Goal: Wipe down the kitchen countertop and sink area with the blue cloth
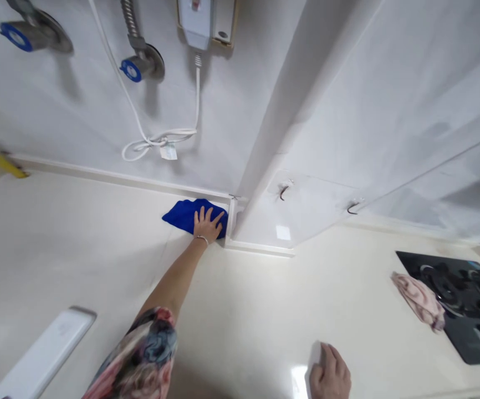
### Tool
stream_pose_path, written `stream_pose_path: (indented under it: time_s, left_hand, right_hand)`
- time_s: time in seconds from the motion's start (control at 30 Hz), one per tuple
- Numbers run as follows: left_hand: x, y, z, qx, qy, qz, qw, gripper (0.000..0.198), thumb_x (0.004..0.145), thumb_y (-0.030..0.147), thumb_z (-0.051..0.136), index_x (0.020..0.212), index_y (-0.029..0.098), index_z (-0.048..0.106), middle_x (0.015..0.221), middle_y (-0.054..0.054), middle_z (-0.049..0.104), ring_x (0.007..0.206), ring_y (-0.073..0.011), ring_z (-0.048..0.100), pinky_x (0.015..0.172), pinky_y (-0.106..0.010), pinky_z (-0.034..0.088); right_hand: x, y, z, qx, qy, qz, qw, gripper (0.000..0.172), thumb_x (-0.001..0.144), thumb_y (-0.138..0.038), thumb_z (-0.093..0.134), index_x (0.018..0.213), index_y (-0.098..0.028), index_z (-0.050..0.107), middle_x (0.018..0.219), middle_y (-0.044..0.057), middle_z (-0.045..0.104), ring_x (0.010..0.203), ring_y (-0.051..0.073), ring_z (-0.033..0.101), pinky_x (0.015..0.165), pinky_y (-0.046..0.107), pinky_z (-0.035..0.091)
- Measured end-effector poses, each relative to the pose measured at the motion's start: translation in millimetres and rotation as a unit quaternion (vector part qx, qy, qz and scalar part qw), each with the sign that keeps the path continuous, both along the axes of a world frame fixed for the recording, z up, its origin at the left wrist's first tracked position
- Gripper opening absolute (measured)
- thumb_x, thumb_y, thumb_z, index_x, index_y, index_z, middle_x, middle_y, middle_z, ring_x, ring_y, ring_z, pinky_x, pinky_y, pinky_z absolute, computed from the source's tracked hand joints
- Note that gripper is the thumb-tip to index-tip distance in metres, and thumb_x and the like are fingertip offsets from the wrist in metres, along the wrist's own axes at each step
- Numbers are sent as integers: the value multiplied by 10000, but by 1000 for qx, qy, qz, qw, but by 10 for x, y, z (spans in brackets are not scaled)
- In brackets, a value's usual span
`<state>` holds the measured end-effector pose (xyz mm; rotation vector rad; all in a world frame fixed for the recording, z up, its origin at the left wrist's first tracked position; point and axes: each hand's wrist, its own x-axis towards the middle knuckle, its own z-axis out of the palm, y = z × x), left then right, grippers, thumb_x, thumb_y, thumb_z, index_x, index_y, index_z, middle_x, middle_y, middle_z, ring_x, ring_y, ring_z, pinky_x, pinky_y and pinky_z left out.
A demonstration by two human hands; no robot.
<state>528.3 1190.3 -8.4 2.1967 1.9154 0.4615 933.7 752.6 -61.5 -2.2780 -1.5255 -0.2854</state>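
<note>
My left hand [207, 224] reaches far across the cream countertop [98, 249] and lies flat, fingers spread, on a blue cloth [182, 213]. The cloth sits where the counter meets the white wall, just left of a white boxed corner [234, 219]. A thin bracelet is on that wrist and a flowered sleeve covers the upper arm. My right hand [329, 374] rests palm down on the counter near the bottom edge, fingers together, with nothing visible in it.
A pink rag [418, 299] lies beside a black gas hob [460, 299] at the right. A white flat object [44, 354] sits at the lower left. On the wall are two pipe fittings with blue caps [132, 69], a looped white cable [157, 141] and two hooks [284, 191].
</note>
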Motion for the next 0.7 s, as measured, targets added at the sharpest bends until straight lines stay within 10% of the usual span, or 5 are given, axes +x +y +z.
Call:
stream_pose_path:
  time_s: [0.27, 0.7]
  left_hand:
    - [204, 431, -28, 46, -17, 89, 995, 460, 986, 391, 478, 1410, 370, 654, 1494, -109, 470, 1489, -385, 259, 1253, -609, 66]
    - [-30, 72, 180, -19, 10, -24, 999, 542, 912, 295, 484, 1428, 302, 649, 1454, -156, 516, 1451, -371, 322, 1240, -594, 139]
  right_hand:
    - [66, 8, -87, 38, -10, -4, 999, 652, 795, -338, 499, 1441, -317, 586, 1199, 155, 666, 1081, 420, 629, 847, 562, 508]
    - [157, 99, -192, 79, -76, 31, 993, 535, 791, -259, 503, 1309, -265, 639, 1165, 159, 675, 1027, 379, 652, 793, 484, 524]
